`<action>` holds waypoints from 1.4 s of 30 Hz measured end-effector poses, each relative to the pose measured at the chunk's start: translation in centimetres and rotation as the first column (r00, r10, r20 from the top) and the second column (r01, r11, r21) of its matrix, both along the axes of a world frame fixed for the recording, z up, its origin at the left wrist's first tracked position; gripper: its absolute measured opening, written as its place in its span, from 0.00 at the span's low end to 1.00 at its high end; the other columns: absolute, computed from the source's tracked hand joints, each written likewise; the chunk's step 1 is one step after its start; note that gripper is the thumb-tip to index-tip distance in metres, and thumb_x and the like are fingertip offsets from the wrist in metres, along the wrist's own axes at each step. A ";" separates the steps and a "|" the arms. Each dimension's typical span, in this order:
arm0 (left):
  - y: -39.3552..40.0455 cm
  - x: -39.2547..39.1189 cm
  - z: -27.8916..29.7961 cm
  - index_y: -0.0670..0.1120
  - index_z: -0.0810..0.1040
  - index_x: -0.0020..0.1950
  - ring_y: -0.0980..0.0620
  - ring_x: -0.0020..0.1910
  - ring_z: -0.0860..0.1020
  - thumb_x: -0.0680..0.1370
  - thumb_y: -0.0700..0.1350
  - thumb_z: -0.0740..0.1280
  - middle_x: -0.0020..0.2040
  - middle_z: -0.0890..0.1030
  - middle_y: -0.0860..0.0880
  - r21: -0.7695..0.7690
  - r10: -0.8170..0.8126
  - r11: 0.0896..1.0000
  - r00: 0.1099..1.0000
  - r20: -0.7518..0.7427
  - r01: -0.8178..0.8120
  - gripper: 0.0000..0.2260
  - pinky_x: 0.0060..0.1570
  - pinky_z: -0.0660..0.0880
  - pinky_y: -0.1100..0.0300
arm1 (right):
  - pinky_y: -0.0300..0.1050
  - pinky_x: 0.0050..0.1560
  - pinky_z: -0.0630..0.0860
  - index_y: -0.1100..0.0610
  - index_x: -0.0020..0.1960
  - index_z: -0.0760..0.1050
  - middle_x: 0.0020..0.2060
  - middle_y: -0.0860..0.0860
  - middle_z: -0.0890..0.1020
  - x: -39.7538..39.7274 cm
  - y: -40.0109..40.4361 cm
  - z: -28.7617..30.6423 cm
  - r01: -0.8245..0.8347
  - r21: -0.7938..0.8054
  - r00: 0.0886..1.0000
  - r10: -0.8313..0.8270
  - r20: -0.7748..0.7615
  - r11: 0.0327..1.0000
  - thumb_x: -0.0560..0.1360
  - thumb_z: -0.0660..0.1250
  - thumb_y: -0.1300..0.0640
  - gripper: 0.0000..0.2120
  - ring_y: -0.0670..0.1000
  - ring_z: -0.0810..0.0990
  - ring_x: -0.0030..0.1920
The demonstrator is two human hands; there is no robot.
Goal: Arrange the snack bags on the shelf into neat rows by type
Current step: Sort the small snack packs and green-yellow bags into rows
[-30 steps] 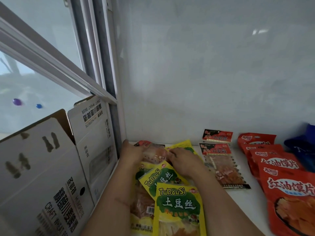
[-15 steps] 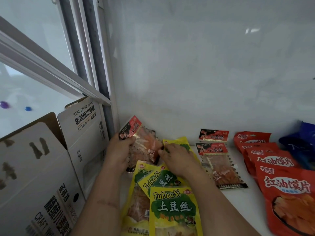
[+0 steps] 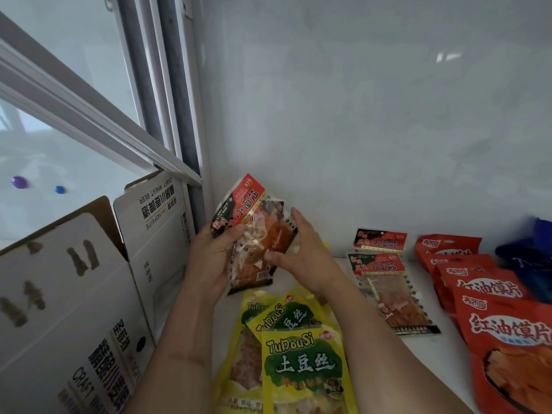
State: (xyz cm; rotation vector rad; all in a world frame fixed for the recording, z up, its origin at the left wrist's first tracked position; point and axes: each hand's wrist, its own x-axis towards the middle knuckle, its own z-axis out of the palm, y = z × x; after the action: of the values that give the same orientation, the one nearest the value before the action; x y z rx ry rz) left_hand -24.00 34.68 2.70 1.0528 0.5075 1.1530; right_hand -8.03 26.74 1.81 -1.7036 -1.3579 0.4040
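Now the red-topped packet (image 3: 254,234) is up off the yellow bags (image 3: 298,354), gripped by the left hand (image 3: 209,258) and right hand (image 3: 301,258) above the shelf (image 3: 433,354); likely bound for its matching row (image 3: 385,273) on the right.

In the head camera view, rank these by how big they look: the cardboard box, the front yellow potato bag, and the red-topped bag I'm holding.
1. cardboard box, though it sits nearest the camera
2. front yellow potato bag, also near
3. held red-topped bag, partly covered by the left hand and right hand
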 end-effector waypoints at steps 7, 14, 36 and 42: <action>-0.2 0.2 -0.2 0.41 0.77 0.65 0.44 0.47 0.85 0.80 0.38 0.65 0.52 0.86 0.43 0.006 -0.038 0.999 0.994 0.102 0.038 0.14 0.40 0.83 0.51 | 0.38 0.52 0.73 0.49 0.67 0.70 0.61 0.50 0.78 0.1 1.4 0.0 -0.038 -0.008 0.979 0.035 -0.203 0.999 0.68 0.80 0.51 0.31 0.48 0.78 0.58; -0.2 0.7 -0.5 0.36 0.72 0.68 0.42 0.50 0.85 0.81 0.42 0.65 0.58 0.83 0.39 -0.062 -0.027 0.997 0.994 0.104 0.034 0.18 0.43 0.83 0.50 | 0.41 0.47 0.80 0.59 0.52 0.75 0.44 0.51 0.85 0.4 1.5 -0.2 -0.090 0.091 0.867 0.122 -0.483 0.992 0.73 0.75 0.65 0.11 0.49 0.84 0.44; -1.6 2.6 -1.0 0.44 0.81 0.53 0.42 0.51 0.85 0.81 0.39 0.67 0.49 0.87 0.43 0.128 -0.020 0.989 0.921 -0.389 0.076 0.04 0.55 0.80 0.45 | 0.59 0.50 0.83 0.50 0.52 0.77 0.51 0.51 0.84 5.1 -7.4 0.4 0.457 0.093 0.779 -0.348 -0.523 0.885 0.77 0.70 0.46 0.09 0.54 0.84 0.51; -4.9 2.8 1.8 0.43 0.81 0.54 0.42 0.49 0.85 0.80 0.39 0.68 0.49 0.87 0.43 0.180 -0.010 0.979 0.909 -0.417 0.093 0.05 0.57 0.80 0.43 | 0.61 0.50 0.81 0.48 0.46 0.76 0.44 0.49 0.83 6.7 -13.8 -1.8 0.539 0.049 0.799 -0.492 -0.345 0.841 0.80 0.66 0.49 0.05 0.53 0.84 0.46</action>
State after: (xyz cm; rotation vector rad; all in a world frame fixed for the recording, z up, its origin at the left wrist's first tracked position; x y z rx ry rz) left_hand -21.24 29.75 4.45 1.4897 0.7040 0.9442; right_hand -1.32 12.96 0.05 -1.7145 -0.6257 0.2398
